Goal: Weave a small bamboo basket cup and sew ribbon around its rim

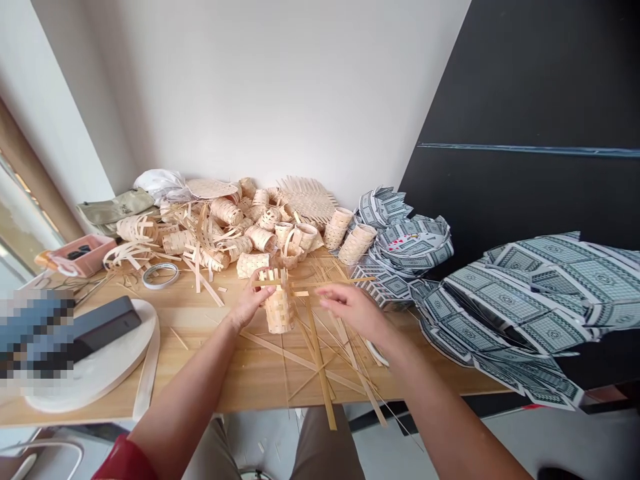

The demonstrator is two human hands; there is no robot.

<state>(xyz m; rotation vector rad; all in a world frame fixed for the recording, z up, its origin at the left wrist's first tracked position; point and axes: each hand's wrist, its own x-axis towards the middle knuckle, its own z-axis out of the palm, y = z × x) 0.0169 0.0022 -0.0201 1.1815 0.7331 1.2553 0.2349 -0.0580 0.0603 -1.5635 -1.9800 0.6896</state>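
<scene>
My left hand (pixel 249 301) is closed around the upper left side of a small woven wood-strip basket (pixel 279 312), tall and round, standing slightly tilted above the table. Loose strip ends stick up at its rim. A narrow yellowish strip (pixel 306 284) runs across the upper part of the basket and out to the right, passing just behind my right hand (pixel 353 308). That hand hovers to the right of the basket, its fingers bent and a little apart, with nothing visible between them. A short pale strip end (pixel 301 294) juts from the basket toward its fingertips.
Loose strips (pixel 320 360) lie crisscrossed on the wooden table (pixel 210 380). Behind is a pile of woven baskets (pixel 260 237). A tape roll (pixel 161 275), pink bin (pixel 83 255) and large white coil (pixel 100 380) are at left. Folded-card baskets (pixel 500 313) stand right.
</scene>
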